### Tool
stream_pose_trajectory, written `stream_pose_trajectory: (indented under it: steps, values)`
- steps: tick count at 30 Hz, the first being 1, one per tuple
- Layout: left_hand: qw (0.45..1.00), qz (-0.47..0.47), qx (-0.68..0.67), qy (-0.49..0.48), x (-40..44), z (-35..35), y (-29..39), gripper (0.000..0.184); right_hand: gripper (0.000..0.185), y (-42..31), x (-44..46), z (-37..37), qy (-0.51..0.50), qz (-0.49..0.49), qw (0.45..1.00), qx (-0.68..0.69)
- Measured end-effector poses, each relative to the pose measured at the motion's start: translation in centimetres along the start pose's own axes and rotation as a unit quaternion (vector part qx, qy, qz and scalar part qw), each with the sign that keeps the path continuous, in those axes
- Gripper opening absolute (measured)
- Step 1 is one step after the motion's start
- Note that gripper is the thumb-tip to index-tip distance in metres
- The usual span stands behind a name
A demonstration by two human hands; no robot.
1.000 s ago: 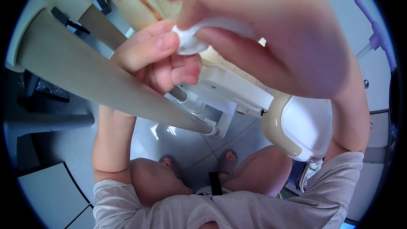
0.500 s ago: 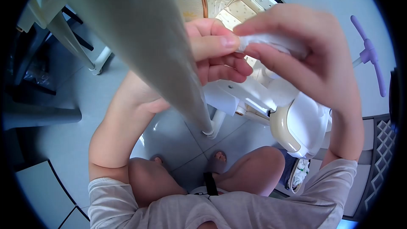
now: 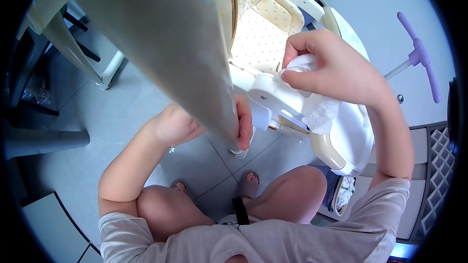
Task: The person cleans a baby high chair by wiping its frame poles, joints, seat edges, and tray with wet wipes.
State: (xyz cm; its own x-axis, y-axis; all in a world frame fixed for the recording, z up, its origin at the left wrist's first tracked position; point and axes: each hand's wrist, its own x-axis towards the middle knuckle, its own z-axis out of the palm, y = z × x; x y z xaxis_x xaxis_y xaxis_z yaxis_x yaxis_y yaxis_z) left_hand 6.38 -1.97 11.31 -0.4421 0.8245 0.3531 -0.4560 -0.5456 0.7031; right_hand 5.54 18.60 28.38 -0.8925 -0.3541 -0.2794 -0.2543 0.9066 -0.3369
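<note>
A crumpled white tissue (image 3: pixel 322 115) is pinched in my right hand (image 3: pixel 327 68), with its loose end hanging over the white tray of a high chair. The chair's cream dotted seat (image 3: pixel 258 39) lies behind and to the left of that hand. My left hand (image 3: pixel 243 122) is at the lower end of a thick grey-beige tube (image 3: pixel 165 34), its fingers curled around the far side. The tube hides most of the palm, and what touches the fingers is hidden.
A lilac T-shaped handle (image 3: pixel 419 53) stands at the right. Below the tray sits a bin (image 3: pixel 342 195) with white waste inside. Dark chair legs and a grey leg (image 3: pixel 48 141) are at the left. My knees and feet are below, on tiled floor.
My left hand has let go of the tissue and moved down to the tube's lower end. My right hand keeps the tissue and has moved slightly towards the tray.
</note>
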Motion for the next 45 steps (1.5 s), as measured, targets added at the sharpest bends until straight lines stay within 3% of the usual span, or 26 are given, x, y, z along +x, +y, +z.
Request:
stream_pose_trajectory:
  steps: [4,10,13,16,21,24,31,37,43,45]
  values:
    - [1.0,0.022,0.003,-0.005,-0.6,-0.4,-1.3,0.037,0.02,-1.3,1.3,0.4,-0.07,0.025,0.996,-0.054]
    - [0.999,0.032,0.014,-0.014,-0.3,-0.3,-1.4,0.037,0.025,-2.2,2.3,0.5,-0.08,0.044,0.99,-0.108]
    - [0.999,0.031,0.021,-0.015,-0.2,-0.1,-1.3,0.04,0.024,-1.3,2.0,1.2,-0.011,-0.095,0.984,-0.154]
    - [1.0,0.025,0.01,-0.006,-0.3,0.0,-1.4,0.043,0.026,-0.6,2.4,-0.1,0.134,-0.076,0.987,-0.037]
    - [0.999,0.031,0.021,0.002,-0.4,0.1,-1.4,0.047,0.026,0.5,2.0,-0.5,0.036,0.025,0.996,0.081]
    - [1.0,0.018,0.013,0.017,-0.5,0.2,-1.4,0.048,0.016,-0.5,1.1,0.3,-0.01,0.022,1.0,0.015]
    - [0.999,0.024,-0.015,0.039,-0.6,0.6,-1.4,0.049,0.027,-0.7,1.2,1.2,-0.039,0.051,0.997,-0.035]
    - [0.998,0.012,-0.008,0.054,-0.7,0.9,-0.9,0.048,0.028,-0.3,2.4,0.3,-0.119,0.091,0.988,0.019]
    - [0.999,0.016,0.02,0.027,-0.7,0.5,-1.2,0.047,0.017,-0.7,1.7,1.4,0.008,-0.022,0.999,-0.042]
    - [0.999,0.02,0.02,0.024,-0.6,0.6,-1.1,0.047,0.02,-0.5,1.6,0.8,0.071,-0.007,0.997,-0.021]
